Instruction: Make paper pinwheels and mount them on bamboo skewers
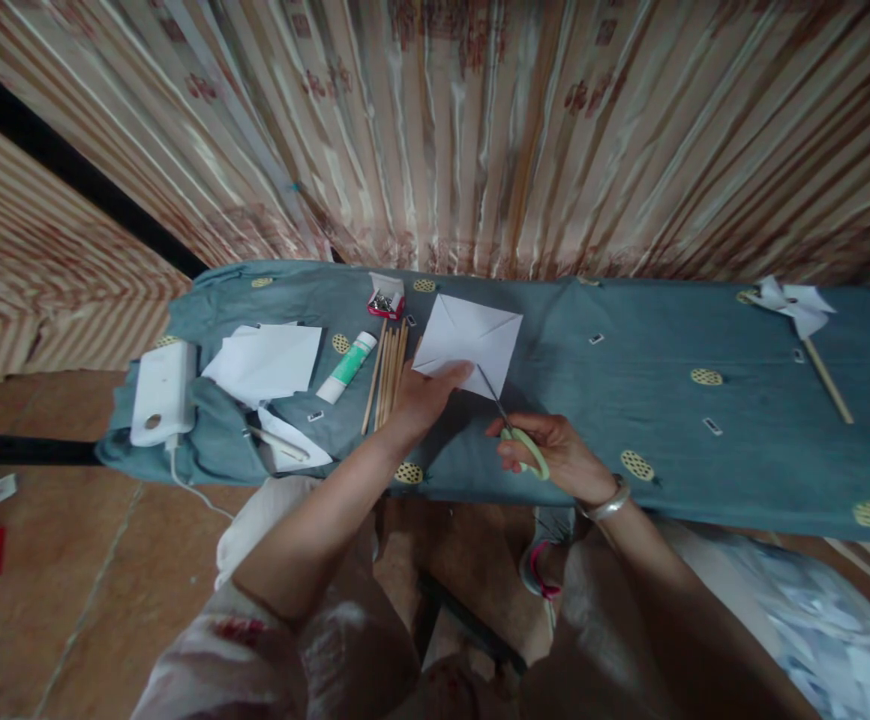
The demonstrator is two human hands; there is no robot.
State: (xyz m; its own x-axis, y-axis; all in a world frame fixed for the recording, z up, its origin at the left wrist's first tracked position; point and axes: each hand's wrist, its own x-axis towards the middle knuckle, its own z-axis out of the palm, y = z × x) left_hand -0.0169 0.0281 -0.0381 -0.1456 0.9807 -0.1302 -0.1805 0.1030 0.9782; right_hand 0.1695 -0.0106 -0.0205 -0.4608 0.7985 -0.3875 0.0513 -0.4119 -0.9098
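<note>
Forearms [322, 525] extend over the blue-green cloth [652, 340]. I note left hand [424, 395] closed on the white paper square [472, 335], thumb on top, near its lower edge. Right hand [559, 455]: fingers curled around the scissors' [531, 455] green handles, blades at the paper's lower corner.

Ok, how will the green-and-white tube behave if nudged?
Probably rolls: it looks round and lies on its side, though the wooden sticks beside the tube might stop it. The soft-looking cloth under it may slow it too. Likely stiff when gripped, as its sides look straight.
</note>
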